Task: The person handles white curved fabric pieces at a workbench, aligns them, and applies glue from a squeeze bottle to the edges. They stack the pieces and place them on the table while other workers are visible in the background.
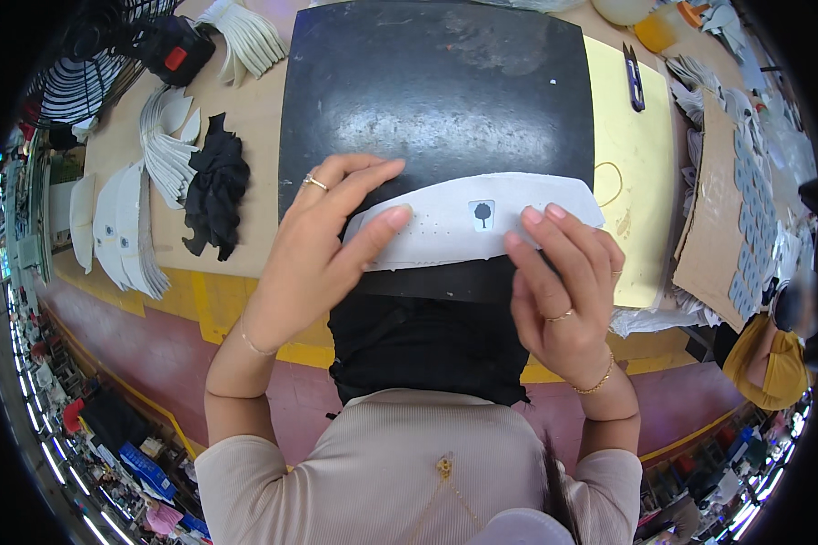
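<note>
Left of your left fingers: crumpled black cloth. Left hand: fingers spread, unclenched, thumb on the left part of the curved white panel, index past its far edge. Panel's on the black rectangular mat, between both hands, long axis roughly left-right. Dark tree-shaped emblem sits nearer your right fingertips. Right hand: half-curled, fingertips over panel's right part; can't tell if it's pinching. Right of those fingers: pale yellow sheet.
</note>
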The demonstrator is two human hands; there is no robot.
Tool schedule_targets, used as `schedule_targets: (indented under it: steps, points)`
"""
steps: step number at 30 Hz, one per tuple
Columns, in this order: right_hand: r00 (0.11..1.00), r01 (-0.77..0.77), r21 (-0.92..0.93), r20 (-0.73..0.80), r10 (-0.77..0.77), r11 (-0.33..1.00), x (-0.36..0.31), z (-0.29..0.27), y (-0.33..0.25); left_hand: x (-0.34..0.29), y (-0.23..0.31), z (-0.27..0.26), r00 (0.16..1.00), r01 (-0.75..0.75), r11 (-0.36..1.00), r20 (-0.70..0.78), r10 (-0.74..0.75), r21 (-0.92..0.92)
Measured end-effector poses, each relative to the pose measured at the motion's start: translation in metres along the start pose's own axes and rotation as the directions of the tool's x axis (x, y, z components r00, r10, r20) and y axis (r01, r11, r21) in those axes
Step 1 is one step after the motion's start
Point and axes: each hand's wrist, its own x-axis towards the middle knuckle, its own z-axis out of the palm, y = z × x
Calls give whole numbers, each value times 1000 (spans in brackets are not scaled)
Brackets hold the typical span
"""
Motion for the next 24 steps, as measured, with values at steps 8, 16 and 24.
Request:
schedule_targets:
  steps: [8,16,24]
  points:
    - [995,-69,96,-63,76,993,6,3,0,6,8,9,999,-23,999,24,24,-35]
    - [981,-194,130,7,195,972,30,3,13,19,20,16,993,-104,994,62,102,32]
    - [946,-260,397,289,150,880,58,-28,23,27,35,0,988,-43,968,136,79,-246]
